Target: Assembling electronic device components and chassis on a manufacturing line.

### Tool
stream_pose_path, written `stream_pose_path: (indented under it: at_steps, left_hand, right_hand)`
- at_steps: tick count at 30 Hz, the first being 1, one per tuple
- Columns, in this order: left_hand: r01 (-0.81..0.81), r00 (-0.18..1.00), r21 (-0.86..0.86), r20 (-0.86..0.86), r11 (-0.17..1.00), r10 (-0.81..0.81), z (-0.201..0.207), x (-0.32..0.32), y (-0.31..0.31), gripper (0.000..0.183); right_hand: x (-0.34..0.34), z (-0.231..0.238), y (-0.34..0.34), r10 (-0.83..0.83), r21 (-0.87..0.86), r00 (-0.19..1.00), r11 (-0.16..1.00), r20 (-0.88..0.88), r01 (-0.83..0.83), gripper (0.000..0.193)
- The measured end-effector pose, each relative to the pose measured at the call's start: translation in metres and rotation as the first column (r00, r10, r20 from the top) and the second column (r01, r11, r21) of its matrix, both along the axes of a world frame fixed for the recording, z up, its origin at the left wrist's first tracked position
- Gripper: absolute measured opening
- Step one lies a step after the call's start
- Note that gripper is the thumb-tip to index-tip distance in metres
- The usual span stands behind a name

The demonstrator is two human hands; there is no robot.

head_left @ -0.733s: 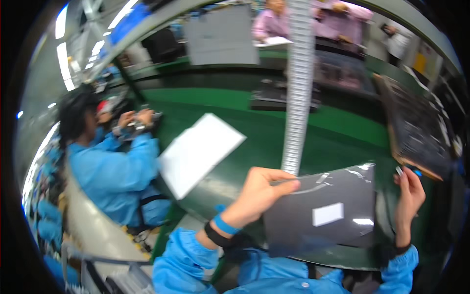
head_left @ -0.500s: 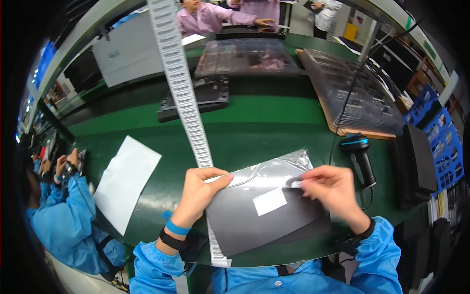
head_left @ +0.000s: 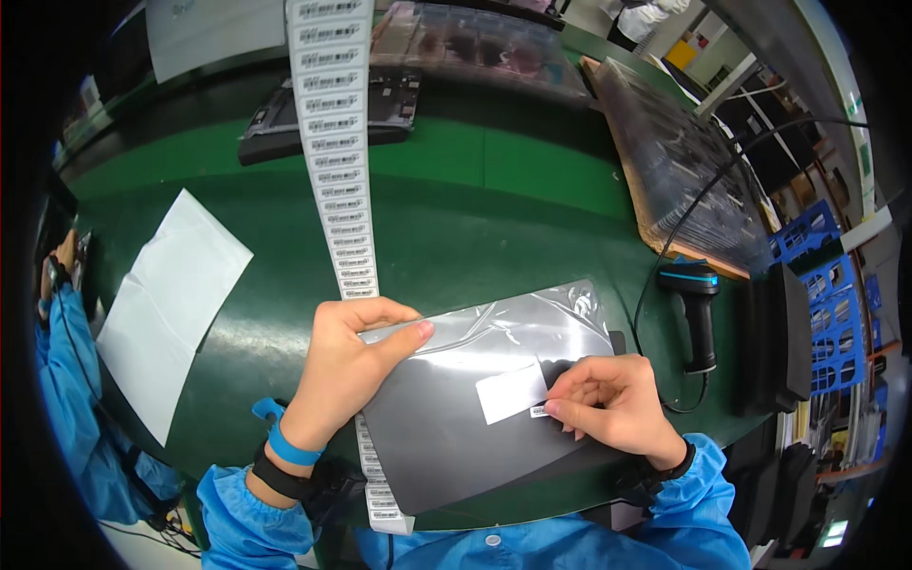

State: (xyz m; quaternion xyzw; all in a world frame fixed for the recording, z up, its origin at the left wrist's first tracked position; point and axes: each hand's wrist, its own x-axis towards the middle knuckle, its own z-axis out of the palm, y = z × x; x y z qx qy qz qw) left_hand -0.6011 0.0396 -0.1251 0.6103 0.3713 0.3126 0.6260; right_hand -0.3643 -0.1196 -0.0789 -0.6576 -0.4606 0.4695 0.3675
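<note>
Fingers of my right hand [head_left: 613, 404] pinch a tiny white printed label [head_left: 539, 412] beside a plain white rectangular sticker [head_left: 508, 393] on a flat, dark-grey panel [head_left: 456, 442] in front of me; whether the label touches the panel, I cannot tell. My left hand [head_left: 356, 359] clamps the panel's upper left edge, thumb above, other fingertips hidden. Clear, glossy film [head_left: 581, 302] wrinkles at its far right corner. A long paper strip of barcode labels [head_left: 332, 171] runs behind my left hand across the smooth green worktop [head_left: 456, 237]. Left lies creased white paper [head_left: 176, 313], near a co-worker's cut-off blue sleeve [head_left: 71, 370]; right, a black-and-blue handheld scanner [head_left: 699, 318]. Farther off, stacked clear plastic trays [head_left: 674, 161] have indistinct contents.
</note>
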Motion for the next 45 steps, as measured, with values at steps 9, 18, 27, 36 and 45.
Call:
stream_pose_path:
  at_steps: [9,18,27,36,45]
  left_hand:
    - [-0.020,1.000,0.032,0.011,0.999,0.019,0.000,0.001,0.002,0.014]
    - [-0.012,1.000,0.032,0.023,0.999,0.011,0.003,0.001,-0.006,0.016]
    - [-0.011,0.999,0.013,0.038,1.000,0.010,-0.010,0.003,0.006,0.019]
    - [-0.009,1.000,0.125,-0.012,0.992,0.011,-0.008,-0.003,0.000,0.015]
    - [0.046,0.966,-0.264,0.258,0.963,0.025,0.003,-0.011,0.000,0.020]
  right_hand:
    - [-0.009,0.014,0.008,-0.030,0.069,0.880,0.998,0.473,-0.003,0.020]
    - [0.142,0.029,-0.027,-0.397,0.327,0.117,0.863,0.910,0.386,0.043]
    - [0.111,0.055,-0.046,-0.157,-0.034,0.985,0.987,0.069,0.160,0.033]
    - [0.048,0.079,-0.065,0.307,-0.012,0.923,0.950,0.233,-0.313,0.032]
    - [0.057,0.071,-0.058,0.356,-0.222,0.901,0.926,0.249,-0.305,0.026]
